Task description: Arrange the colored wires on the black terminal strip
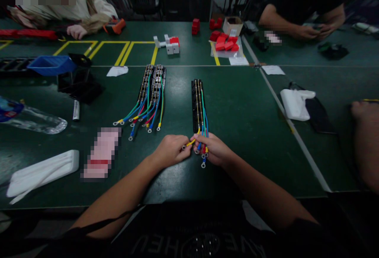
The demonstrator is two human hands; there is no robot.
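Note:
A long black strip with metal rails [194, 106] lies on the green table in front of me, with blue, green, red and yellow wires [205, 118] running from it toward me. My right hand [220, 149] is closed around these wires near their ring-terminal ends, several of which hang below the fingers. My left hand [173, 149] pinches the yellow wire [192, 142] close to its ring terminal, just left of the right hand. Farther left lie two similar strips [145, 82] side by side, their wires with ring terminals [149, 126] fanned toward me.
Left on the table [251, 139] are a blurred pink rectangle [102, 151], a white power bank-like block [47, 171], a plastic bottle [41, 120] and a blue bin [51, 64]. Red parts [226, 43] lie at the back. A white device [296, 104] is at right. Two people sit opposite.

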